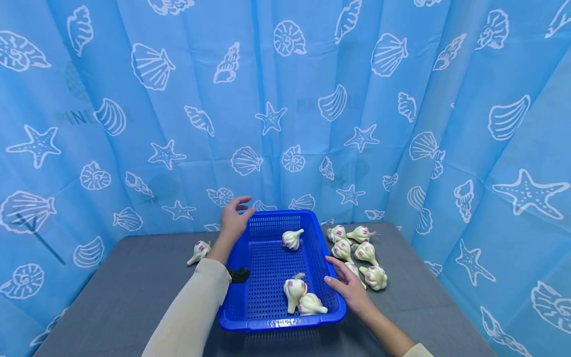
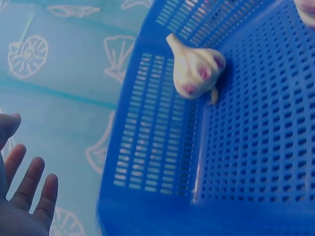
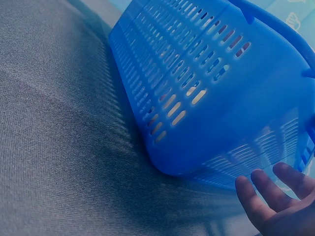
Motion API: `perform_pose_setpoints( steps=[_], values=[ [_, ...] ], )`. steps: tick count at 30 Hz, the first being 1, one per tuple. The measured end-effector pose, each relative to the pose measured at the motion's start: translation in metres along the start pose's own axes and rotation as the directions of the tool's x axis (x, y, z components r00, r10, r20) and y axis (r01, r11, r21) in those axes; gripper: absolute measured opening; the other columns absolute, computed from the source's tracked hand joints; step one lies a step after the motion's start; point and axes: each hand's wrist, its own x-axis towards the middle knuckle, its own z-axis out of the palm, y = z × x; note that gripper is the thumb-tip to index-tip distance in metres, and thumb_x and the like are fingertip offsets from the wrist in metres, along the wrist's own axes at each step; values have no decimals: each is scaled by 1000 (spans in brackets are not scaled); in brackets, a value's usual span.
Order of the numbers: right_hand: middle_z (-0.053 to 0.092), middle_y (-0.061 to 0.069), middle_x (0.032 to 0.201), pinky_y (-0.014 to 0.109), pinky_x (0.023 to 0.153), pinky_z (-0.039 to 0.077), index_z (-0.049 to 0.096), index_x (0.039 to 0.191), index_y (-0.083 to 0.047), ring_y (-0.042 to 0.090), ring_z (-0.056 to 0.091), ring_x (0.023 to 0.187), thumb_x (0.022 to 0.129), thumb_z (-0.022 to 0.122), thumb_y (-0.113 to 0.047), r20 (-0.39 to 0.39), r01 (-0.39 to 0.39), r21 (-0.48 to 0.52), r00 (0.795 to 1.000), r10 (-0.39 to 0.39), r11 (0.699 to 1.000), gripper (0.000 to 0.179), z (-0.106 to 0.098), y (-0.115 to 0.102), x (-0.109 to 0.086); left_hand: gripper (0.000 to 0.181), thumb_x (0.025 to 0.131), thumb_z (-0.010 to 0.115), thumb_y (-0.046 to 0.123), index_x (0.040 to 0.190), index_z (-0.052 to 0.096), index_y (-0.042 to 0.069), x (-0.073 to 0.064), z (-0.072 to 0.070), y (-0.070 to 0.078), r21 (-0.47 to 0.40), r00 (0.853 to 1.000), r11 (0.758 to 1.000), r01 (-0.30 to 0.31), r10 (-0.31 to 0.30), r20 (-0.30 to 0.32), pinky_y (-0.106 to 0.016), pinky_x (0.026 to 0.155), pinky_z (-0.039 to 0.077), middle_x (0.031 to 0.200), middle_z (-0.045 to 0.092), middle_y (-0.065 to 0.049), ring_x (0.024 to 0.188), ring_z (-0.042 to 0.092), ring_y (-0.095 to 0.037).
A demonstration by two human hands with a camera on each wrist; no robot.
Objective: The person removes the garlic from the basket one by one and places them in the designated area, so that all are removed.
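Observation:
A blue plastic basket (image 1: 278, 325) with slotted walls stands on the grey table, holding three garlic bulbs. One garlic bulb (image 1: 292, 240) lies toward its back; two more, a bulb (image 1: 293, 292) and its neighbour (image 1: 311, 303), lie together at the front right. My left hand (image 1: 235, 218) hovers at the basket's back left corner; the left wrist view shows its fingers (image 2: 30, 184) spread and holding nothing. Beside the right wall is my right hand (image 1: 350, 289), fingertips right at the rim. Its loosely bent fingers (image 3: 266, 194) show outside the basket in the right wrist view.
Several garlic bulbs (image 1: 367, 253) lie clustered on the table right of the basket, close to my right hand. A single garlic bulb (image 1: 199, 252) rests to the left, partly behind my left forearm. A blue shell-print curtain (image 1: 290, 124) hangs behind the grey table (image 1: 116, 297).

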Motion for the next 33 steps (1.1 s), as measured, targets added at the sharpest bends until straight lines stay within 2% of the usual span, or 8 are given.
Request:
perform_pose_setpoints(
  steps=[7, 10, 18, 27, 33],
  values=[
    [52, 27, 134, 29, 86, 51, 47, 142, -3, 40, 52, 121, 94, 61, -8, 7, 3, 35, 1000, -3, 999, 50, 0, 1, 1, 34, 90, 70, 14, 123, 64, 7, -5, 15, 7, -14, 1000, 1000, 13, -13, 17, -48, 91, 49, 125, 62, -16, 114, 58, -37],
    [52, 28, 134, 30, 86, 51, 46, 142, -2, 40, 52, 121, 94, 61, -8, 8, 13, 27, 1000, -13, 1000, 50, 0, 1, 1, 35, 90, 71, 15, 123, 64, 8, -8, 21, 6, -14, 999, 1000, 17, -17, 37, -49, 90, 49, 125, 62, -16, 113, 58, -35],
    [52, 27, 135, 29, 87, 50, 47, 142, -4, 41, 51, 122, 94, 61, -9, 9, 9, 24, 1000, -10, 1000, 50, -1, 2, 1, 41, 89, 72, 17, 129, 61, 13, -16, 36, 6, 13, 991, 999, 45, -47, 127, -48, 88, 51, 132, 58, -9, 117, 56, -29],
    [51, 28, 135, 47, 91, 51, 46, 142, -5, 42, 51, 122, 95, 61, -9, 16, 2, 47, 1000, -3, 999, 50, 0, 3, 2, 49, 89, 73, 20, 135, 57, 13, -17, 49, 6, 88, 966, 994, 67, -87, 245, -49, 92, 48, 138, 54, -9, 123, 51, -31],
    [51, 28, 135, 48, 90, 51, 45, 143, -4, 42, 51, 122, 95, 61, -9, 18, 1, 52, 1000, -2, 999, 51, -1, 4, 1, 57, 89, 72, 26, 141, 50, 16, -19, 57, 5, 167, 924, 985, 46, -105, 368, -54, 99, 42, 146, 45, -11, 130, 45, -35]
  ],
)
